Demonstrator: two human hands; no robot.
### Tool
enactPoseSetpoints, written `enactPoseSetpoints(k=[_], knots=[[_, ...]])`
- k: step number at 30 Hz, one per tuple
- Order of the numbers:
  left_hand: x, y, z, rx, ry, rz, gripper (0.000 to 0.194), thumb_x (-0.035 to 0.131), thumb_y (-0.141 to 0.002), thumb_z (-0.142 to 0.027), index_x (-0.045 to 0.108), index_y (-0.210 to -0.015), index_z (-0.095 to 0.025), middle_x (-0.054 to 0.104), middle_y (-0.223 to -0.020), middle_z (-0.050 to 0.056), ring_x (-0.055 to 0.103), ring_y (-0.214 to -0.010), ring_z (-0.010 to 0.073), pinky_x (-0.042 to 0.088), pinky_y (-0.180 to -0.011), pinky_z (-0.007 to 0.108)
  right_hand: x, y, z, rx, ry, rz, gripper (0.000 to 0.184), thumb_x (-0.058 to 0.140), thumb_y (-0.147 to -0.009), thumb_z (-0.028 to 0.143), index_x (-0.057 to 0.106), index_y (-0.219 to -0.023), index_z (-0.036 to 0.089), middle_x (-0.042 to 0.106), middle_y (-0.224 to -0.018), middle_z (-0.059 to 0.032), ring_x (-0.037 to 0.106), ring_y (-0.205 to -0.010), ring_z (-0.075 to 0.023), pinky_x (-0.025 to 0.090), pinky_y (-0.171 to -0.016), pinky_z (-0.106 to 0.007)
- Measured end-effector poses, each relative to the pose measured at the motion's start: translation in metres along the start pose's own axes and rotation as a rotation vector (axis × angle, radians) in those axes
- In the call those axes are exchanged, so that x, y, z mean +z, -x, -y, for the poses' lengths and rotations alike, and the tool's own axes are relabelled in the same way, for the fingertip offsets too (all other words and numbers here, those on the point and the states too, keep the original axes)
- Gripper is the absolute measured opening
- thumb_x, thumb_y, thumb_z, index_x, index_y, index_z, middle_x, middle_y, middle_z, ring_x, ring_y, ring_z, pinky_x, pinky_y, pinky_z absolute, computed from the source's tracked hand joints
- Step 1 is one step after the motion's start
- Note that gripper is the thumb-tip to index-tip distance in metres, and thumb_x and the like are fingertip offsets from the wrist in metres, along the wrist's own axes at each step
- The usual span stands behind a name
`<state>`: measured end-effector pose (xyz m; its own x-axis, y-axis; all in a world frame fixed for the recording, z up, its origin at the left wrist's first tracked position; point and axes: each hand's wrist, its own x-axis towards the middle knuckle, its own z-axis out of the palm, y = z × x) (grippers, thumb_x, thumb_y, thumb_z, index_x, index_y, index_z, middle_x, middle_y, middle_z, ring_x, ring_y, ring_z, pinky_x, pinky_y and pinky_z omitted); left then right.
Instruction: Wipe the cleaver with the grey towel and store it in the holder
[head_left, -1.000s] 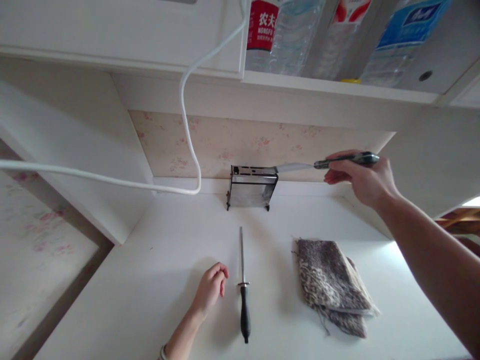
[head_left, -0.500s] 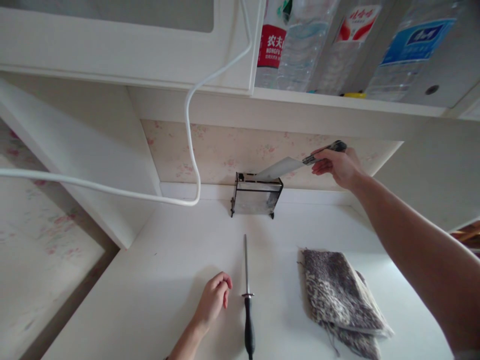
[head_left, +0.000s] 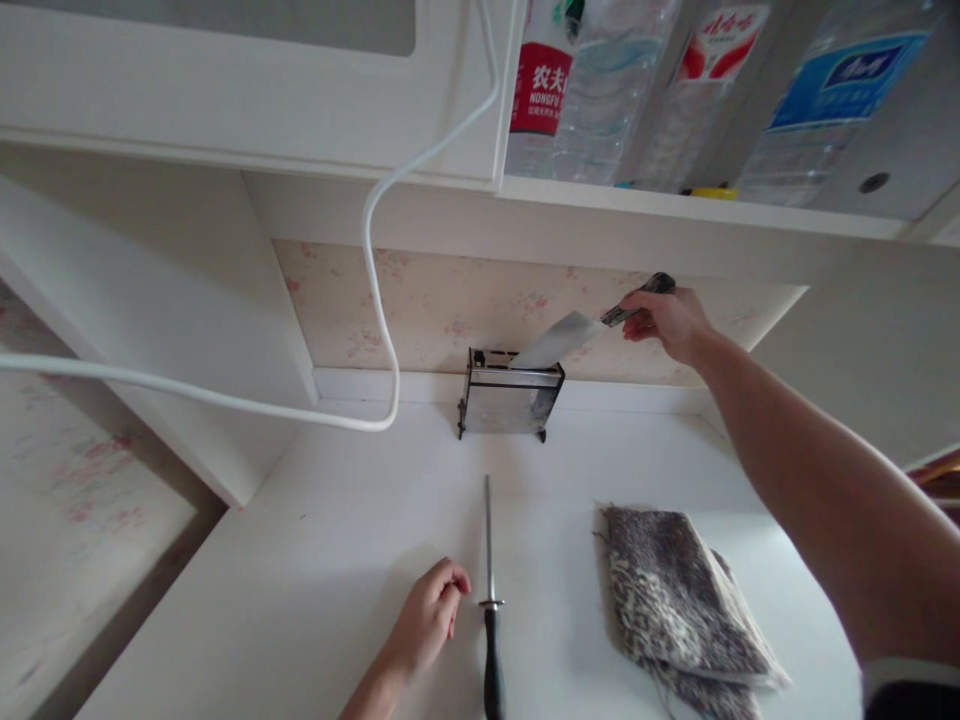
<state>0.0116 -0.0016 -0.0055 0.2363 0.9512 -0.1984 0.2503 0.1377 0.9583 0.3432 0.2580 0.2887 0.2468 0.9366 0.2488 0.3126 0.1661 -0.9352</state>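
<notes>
My right hand grips a kitchen knife by its dark handle, at the back of the counter. The broad blade slants down to the left, its front end inside a slot in the top of a knife block with clear-looking sides and a dark frame. That end of the blade is hidden by the block. My left hand lies on the counter with its fingers curled, and nothing shows in it. Just right of it is a honing steel, rod pointing at the block, not touched by the hand.
A folded grey-brown cloth lies right of the steel on the white counter. A white cable hangs across the left side. Overhead, a cabinet shelf holds several plastic bottles. Side panels and flowered wallpaper border the nook.
My right hand has moved slightly left and the blade sits a little further into the block. The view has shifted slightly. My left hand has edged nearer the honing steel.
</notes>
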Motion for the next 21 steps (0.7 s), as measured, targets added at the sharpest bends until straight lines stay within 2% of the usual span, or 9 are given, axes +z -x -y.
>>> enactPoseSetpoints(k=[2,5,8,11,13,17,19,21], knots=[[0.002,0.005,-0.004,0.110,-0.125,0.004,0.020,0.033,-0.091,-0.021,0.054,-0.091,-0.020,0.056,-0.079,0.001,0.051,-0.059,0.0111,0.043,-0.060,0.023,0.002,-0.004,-0.005,0.012,0.010,-0.009,0.013,0.068,-0.065,0.020,0.064,-0.071,0.008,0.062,-0.050,-0.0088,0.057,-0.041,-0.0179,0.048,-0.042,-0.029],[0.006,0.013,-0.009,0.302,-0.367,0.036,0.031,0.032,-0.091,-0.014,0.056,-0.108,-0.025,0.052,-0.116,0.006,0.058,-0.079,0.0112,0.048,-0.077,0.025,0.001,-0.008,-0.014,0.030,0.014,-0.031,0.012,0.066,-0.067,0.020,0.063,-0.069,0.009,0.061,-0.049,-0.0080,0.057,-0.041,-0.0170,0.048,-0.043,-0.028],[0.008,0.019,-0.011,0.444,-0.698,0.103,0.049,0.035,-0.085,-0.002,0.053,-0.121,-0.031,0.049,-0.125,0.006,0.059,-0.091,0.0155,0.049,-0.082,0.030,-0.005,-0.009,-0.021,0.051,0.018,-0.045,0.011,0.065,-0.068,0.021,0.062,-0.068,0.010,0.060,-0.049,-0.0077,0.056,-0.040,-0.0160,0.047,-0.043,-0.027],[0.007,0.021,-0.013,0.599,-0.979,0.139,0.060,0.043,-0.078,0.003,0.053,-0.123,-0.036,0.049,-0.131,0.003,0.056,-0.100,0.0214,0.048,-0.087,0.037,-0.011,-0.010,-0.025,0.060,0.027,-0.045,0.010,0.064,-0.070,0.020,0.061,-0.068,0.010,0.060,-0.049,-0.0072,0.055,-0.040,-0.0152,0.046,-0.041,-0.026],[0.006,0.020,-0.015,0.687,-1.078,0.140,0.051,0.050,-0.079,0.000,0.058,-0.116,-0.035,0.049,-0.132,0.000,0.054,-0.098,0.0211,0.047,-0.086,0.037,-0.010,-0.011,-0.024,0.058,0.041,-0.029,0.010,0.064,-0.070,0.020,0.062,-0.070,0.010,0.060,-0.050,-0.0068,0.055,-0.040,-0.0153,0.046,-0.041,-0.026],[0.006,0.013,-0.020,0.858,-1.157,0.069,0.010,0.059,-0.087,-0.017,0.065,-0.088,-0.025,0.056,-0.126,-0.004,0.052,-0.096,0.0190,0.044,-0.083,0.033,0.008,-0.012,-0.024,0.062,0.116,0.033,0.014,0.068,-0.068,0.023,0.063,-0.071,0.010,0.062,-0.052,-0.0077,0.057,-0.042,-0.0164,0.048,-0.042,-0.027],[0.006,0.008,-0.026,0.956,-1.163,0.048,0.007,0.061,-0.087,-0.022,0.063,-0.080,-0.023,0.059,-0.122,-0.004,0.052,-0.098,0.0189,0.043,-0.086,0.034,0.023,-0.012,-0.028,0.066,0.168,0.061,0.015,0.070,-0.067,0.024,0.064,-0.069,0.011,0.063,-0.052,-0.0082,0.058,-0.043,-0.0165,0.048,-0.042,-0.027],[0.003,0.005,-0.038,1.033,-1.141,0.069,0.008,0.060,-0.088,-0.021,0.063,-0.081,-0.023,0.062,-0.120,-0.003,0.054,-0.100,0.0182,0.041,-0.091,0.035,0.038,-0.010,-0.035,0.048,0.270,0.101,0.016,0.070,-0.067,0.026,0.063,-0.065,0.012,0.063,-0.052,-0.0081,0.058,-0.043,-0.0165,0.048,-0.041,-0.026]])
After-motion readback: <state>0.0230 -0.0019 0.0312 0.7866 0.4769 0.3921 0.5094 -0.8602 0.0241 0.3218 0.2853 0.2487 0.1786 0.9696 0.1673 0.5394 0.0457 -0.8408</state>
